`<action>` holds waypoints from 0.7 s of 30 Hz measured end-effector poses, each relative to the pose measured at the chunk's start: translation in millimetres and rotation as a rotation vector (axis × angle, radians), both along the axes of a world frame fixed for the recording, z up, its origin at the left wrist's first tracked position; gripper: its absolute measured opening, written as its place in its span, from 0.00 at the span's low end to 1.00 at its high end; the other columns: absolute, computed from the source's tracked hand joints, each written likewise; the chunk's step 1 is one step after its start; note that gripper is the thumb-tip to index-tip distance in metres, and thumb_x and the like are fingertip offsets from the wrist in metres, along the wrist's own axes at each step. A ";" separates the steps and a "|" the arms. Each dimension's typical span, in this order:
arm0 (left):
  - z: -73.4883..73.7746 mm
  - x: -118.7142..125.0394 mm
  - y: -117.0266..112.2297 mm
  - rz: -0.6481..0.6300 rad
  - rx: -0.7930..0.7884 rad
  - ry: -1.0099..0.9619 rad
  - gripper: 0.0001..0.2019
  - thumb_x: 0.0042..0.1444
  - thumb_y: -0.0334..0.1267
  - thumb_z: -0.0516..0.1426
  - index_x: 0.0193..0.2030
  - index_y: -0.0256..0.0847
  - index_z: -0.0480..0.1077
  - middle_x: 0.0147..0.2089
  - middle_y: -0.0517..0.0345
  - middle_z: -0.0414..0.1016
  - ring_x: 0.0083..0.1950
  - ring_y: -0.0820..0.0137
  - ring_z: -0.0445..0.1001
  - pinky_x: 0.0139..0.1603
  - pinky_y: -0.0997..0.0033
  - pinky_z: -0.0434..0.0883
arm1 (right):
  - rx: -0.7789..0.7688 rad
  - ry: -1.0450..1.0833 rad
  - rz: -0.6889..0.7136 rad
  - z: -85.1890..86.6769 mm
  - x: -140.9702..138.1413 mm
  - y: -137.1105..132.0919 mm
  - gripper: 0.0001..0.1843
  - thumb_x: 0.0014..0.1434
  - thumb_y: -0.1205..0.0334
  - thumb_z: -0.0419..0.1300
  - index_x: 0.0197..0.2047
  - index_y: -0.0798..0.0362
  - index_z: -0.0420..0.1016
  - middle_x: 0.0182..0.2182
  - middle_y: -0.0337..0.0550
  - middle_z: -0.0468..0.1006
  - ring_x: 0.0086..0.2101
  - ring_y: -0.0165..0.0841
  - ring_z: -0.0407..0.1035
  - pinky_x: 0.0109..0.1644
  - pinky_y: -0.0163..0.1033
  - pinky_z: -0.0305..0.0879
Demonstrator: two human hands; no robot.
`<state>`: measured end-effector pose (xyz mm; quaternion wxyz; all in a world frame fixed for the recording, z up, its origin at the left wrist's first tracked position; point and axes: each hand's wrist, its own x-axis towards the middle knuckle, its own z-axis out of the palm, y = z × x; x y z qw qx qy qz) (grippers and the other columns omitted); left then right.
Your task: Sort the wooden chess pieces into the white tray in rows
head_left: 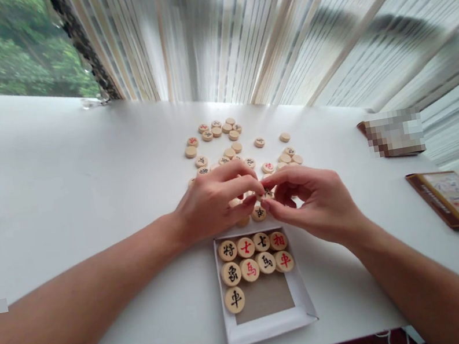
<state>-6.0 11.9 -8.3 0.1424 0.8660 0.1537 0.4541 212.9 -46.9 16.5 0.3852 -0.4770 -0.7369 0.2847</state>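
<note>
My left hand and my right hand meet over a group of wooden xiangqi pieces. Both have curled fingers, their tips closed around one xiangqi piece that is mostly covered. Just below them lies a piece with a black character. Nearer to me is a shallow white box with a grey-brown bottom. Its two upper rows are filled with face-up pieces in black and red, among them a red piece. One black piece sits at the left of the third row.
Loose pieces lie scattered beyond my hands, some face up, some blank side up. At the right are a brown picture-covered box and another brown object, partly blurred out. A striped curtain hangs behind the white table.
</note>
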 end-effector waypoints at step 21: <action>1.7 2.8 5.4 0.090 -0.156 -0.199 0.14 0.55 0.19 0.55 0.42 0.34 0.79 0.40 0.53 0.81 0.31 0.75 0.75 0.29 0.76 0.73 | 0.212 -0.127 0.460 20.7 -31.8 -50.4 0.09 0.61 0.72 0.68 0.47 0.59 0.80 0.36 0.48 0.82 0.36 0.35 0.72 0.40 0.39 0.73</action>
